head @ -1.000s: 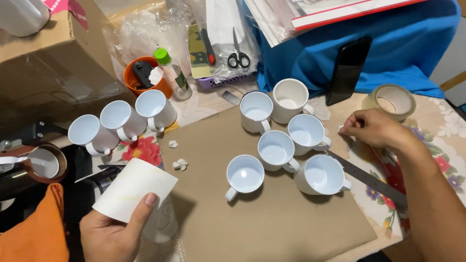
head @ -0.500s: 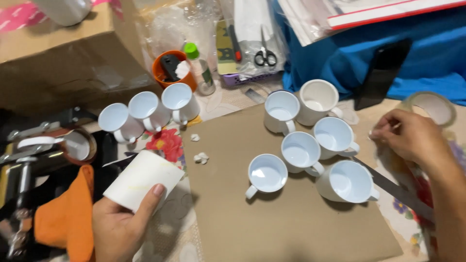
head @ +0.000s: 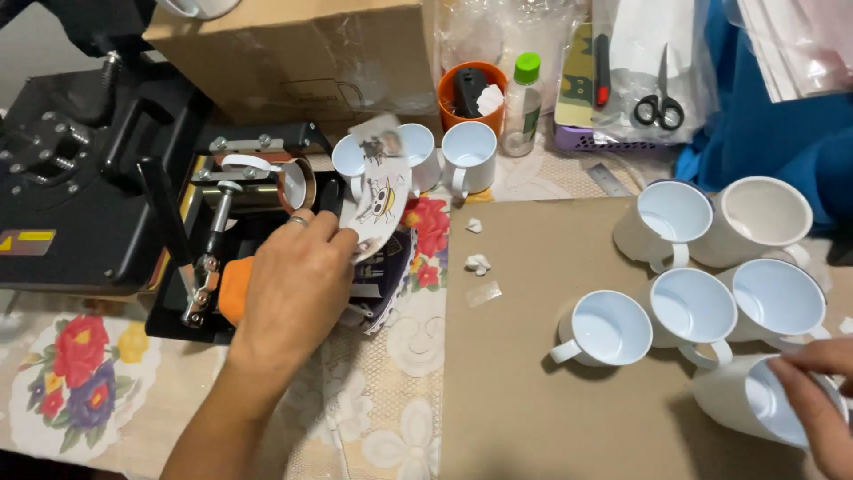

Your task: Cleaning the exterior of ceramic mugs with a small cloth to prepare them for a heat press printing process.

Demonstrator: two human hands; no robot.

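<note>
Head view: printed sheet (head: 378,200) is gripped by left hand (head: 293,289), held at 10 o'clock of frame centre, just beside mug press (head: 267,187). White mug (head: 755,404) at 4 o'clock is touched by right hand (head: 813,391), fingers curled on rim; full grip can't be told. Other mugs (head: 684,307) are grouped on cardboard (head: 533,373).

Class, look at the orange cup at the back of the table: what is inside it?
Inside the orange cup a black object stands upright beside a crumpled white scrap. The cup's wall hides their lower parts and whatever lies at the bottom.
</note>
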